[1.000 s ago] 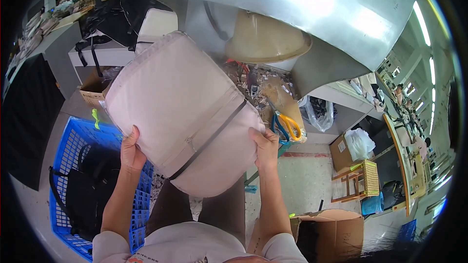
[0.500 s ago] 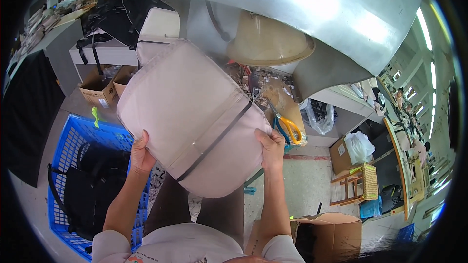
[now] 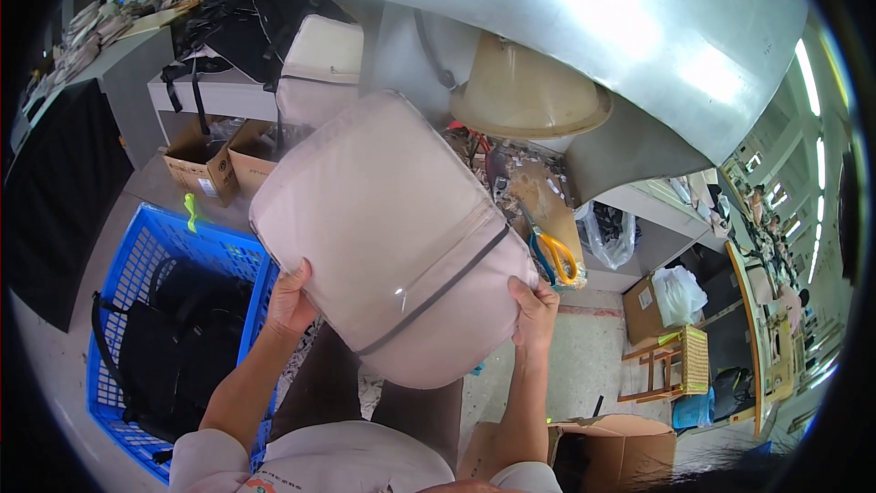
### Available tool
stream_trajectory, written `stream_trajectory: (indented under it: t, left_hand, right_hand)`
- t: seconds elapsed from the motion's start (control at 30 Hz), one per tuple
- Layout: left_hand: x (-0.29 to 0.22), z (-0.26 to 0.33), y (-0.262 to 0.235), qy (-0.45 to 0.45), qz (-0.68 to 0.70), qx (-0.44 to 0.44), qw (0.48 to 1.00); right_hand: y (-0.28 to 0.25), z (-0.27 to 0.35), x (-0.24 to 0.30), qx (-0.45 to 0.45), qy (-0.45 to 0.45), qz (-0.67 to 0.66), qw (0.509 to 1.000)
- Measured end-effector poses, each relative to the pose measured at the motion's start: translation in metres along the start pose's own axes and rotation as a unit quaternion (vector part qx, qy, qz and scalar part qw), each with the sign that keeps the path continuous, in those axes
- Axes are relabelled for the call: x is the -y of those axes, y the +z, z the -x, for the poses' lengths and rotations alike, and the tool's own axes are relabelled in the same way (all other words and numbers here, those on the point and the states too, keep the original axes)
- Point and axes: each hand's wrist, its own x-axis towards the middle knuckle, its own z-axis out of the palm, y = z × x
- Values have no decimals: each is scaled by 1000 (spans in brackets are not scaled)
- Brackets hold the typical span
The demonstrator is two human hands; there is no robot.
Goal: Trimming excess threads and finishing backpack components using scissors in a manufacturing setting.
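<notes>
Pale pink bag (image 3: 392, 237) hides both hands' palms

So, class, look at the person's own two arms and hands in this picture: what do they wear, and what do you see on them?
Both forearms are bare from the short, pale sleeves down. The left hand and the right hand wear no gloves, and no watch, ring or band shows. The pale top has a small coloured mark near the lower edge, too small to make out.
</notes>
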Motion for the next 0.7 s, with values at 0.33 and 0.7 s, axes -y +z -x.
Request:
stream_trajectory:
  t: [0.33,0.7]
  left_hand:
    - [2,13,1,-1,-7,-10,1000]
    - [-234,134,-90,225,-134,-359,896]
  right_hand:
    - [1,17,4,-23,6,34,999]
    - [83,76,-40,205,24,187,960]
